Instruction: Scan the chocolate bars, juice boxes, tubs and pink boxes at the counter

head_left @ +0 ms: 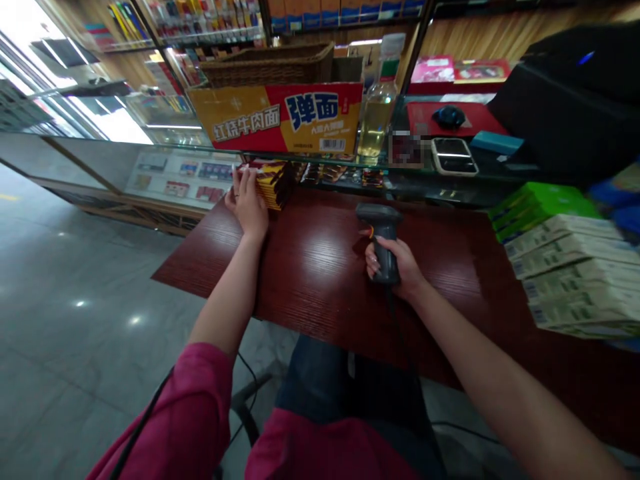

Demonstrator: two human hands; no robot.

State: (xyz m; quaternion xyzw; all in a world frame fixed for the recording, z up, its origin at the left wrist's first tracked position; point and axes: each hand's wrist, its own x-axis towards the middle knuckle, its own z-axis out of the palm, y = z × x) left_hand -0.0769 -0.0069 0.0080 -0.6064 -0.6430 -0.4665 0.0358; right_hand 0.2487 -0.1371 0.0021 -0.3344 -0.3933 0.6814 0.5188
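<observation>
My right hand [393,263] is closed around the handle of a dark grey barcode scanner [385,247], held above the brown wooden counter with its head up. A cable runs down from the handle. At the counter's far left, my left hand [249,203] lies against a stack of yellow and red packets [275,187]. Its fingers are stretched out and touch the near left side of the stack. Part of the top packets is hidden behind those fingers.
Behind the counter [320,293], a glass shelf bears a noodle carton [280,123] with a wicker basket [267,63], a clear bottle [379,110], a phone [454,157] and a mouse [449,117]. Stacked boxes [575,273] stand at the right. A glass display case [175,177] is at the left.
</observation>
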